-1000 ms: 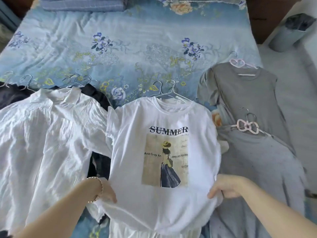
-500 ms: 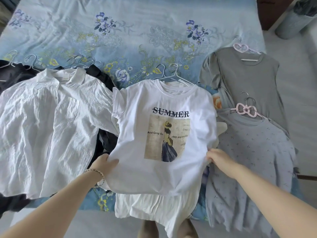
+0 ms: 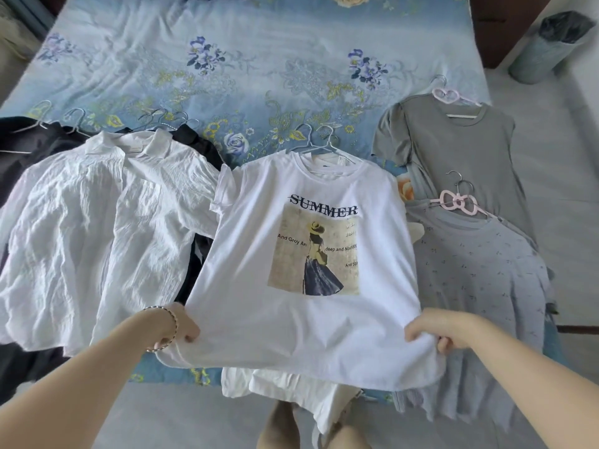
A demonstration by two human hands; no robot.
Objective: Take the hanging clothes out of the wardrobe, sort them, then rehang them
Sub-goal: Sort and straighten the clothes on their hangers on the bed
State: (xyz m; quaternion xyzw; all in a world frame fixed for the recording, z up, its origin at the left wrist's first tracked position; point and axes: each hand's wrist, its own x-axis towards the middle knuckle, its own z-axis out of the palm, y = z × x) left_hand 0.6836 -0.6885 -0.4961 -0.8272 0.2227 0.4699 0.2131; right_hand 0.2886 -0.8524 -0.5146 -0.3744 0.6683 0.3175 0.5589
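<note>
Sorting stage, by the look of it. Holding the white T-shirt (image 3: 291,319) by its hem at centre frame, spread print-up over the near edge of the bed (image 3: 259,59). Gripping the hem's lower-left corner with the left hand (image 3: 181,328), fingers curled round the cloth. Pinching the lower-right corner with the right hand (image 3: 434,330), fingers folded over the edge. Nothing else held in either.

Running straight up the frame from the hands along the shirt's long axis: hem at the bottom, print in the middle, collar and wire hanger (image 3: 319,147) at the far end, toward upper centre. Equally near to both hands, one at each corner, so squared rather than skewed. Lying on top of another white garment (image 3: 291,393), draped off the bed edge below the hem.

Flanked at the left of frame by a crinkled white shirt (image 3: 97,228) over black clothes (image 3: 26,150), and at the right by a grey tee (image 3: 460,157) and a patterned blue-grey top (image 3: 479,280), both on pink hangers (image 3: 458,204). Touching or just overlapping the blue-grey top along the right side; hard to tell which.

Probably calls for an even pull toward the bottom of the frame to smooth it flat, or for releasing one corner and reaching up the frame to the wire hanger, well beyond both hands. Rehanging not yet begun, judging from the garments spread across the bed.
</note>
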